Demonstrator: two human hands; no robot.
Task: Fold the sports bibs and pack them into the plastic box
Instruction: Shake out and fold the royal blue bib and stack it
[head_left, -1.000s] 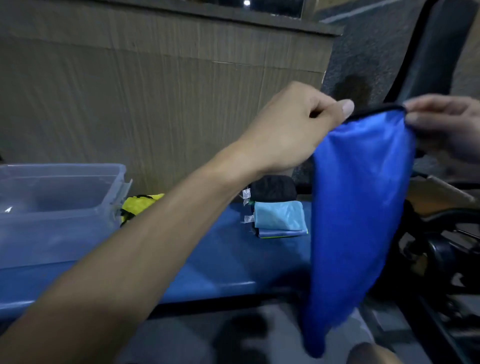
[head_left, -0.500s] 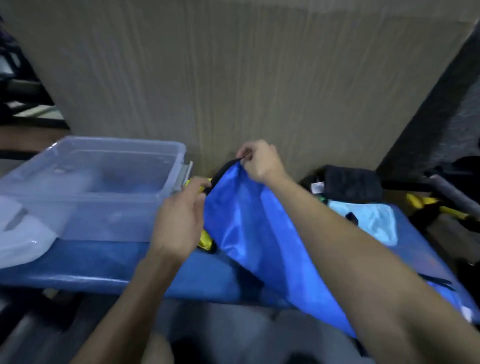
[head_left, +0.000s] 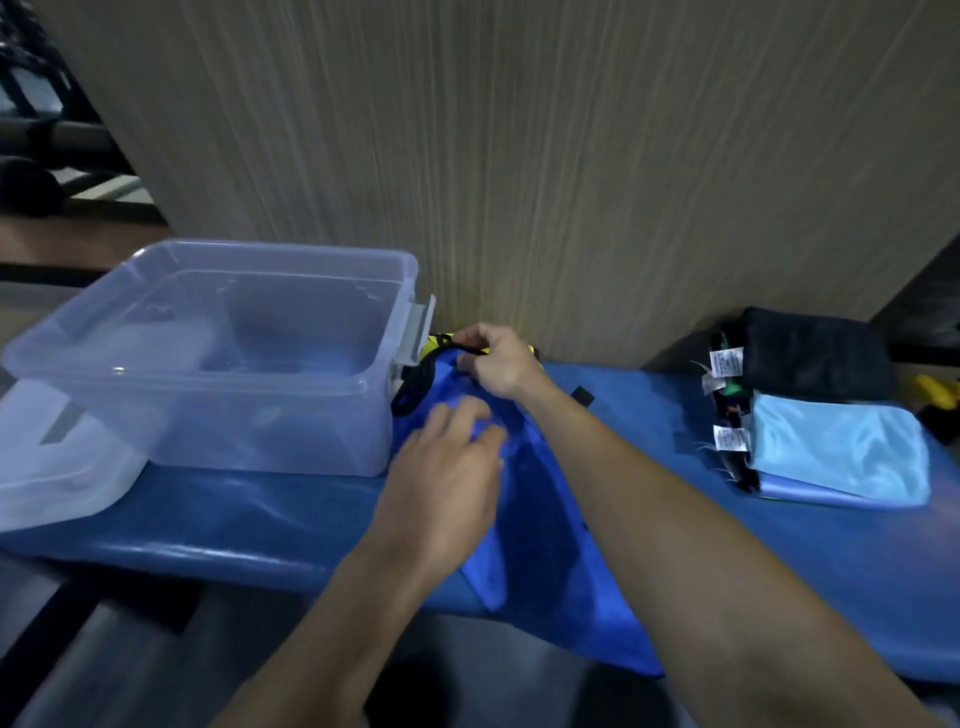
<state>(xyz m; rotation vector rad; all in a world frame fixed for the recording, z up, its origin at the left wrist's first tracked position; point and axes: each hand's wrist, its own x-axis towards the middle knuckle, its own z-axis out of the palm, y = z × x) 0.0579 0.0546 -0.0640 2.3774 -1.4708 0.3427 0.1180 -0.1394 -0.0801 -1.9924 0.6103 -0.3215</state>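
A blue bib (head_left: 540, 530) with black trim lies on the blue bench (head_left: 260, 525), its lower end hanging over the front edge. My right hand (head_left: 496, 361) pinches the bib's black-trimmed top edge near the wall. My left hand (head_left: 447, 478) rests flat on the cloth just below, fingers spread. A clear plastic box (head_left: 218, 353) stands open at the left, touching the bib's upper corner. A yellow bib (head_left: 434, 343) peeks out behind the blue one. Folded bibs (head_left: 831, 447), light blue on top with a black one behind, sit stacked at the right.
The box's lid (head_left: 57, 467) lies at the bench's left end, partly under the box. A wood-grain wall (head_left: 519, 156) runs right behind the bench. A yellow object (head_left: 937, 392) lies at the far right edge. Dark floor lies below the front edge.
The blue bib has come down from the air onto the bench. My left hand has let go of its top edge and now lies flat on the cloth.
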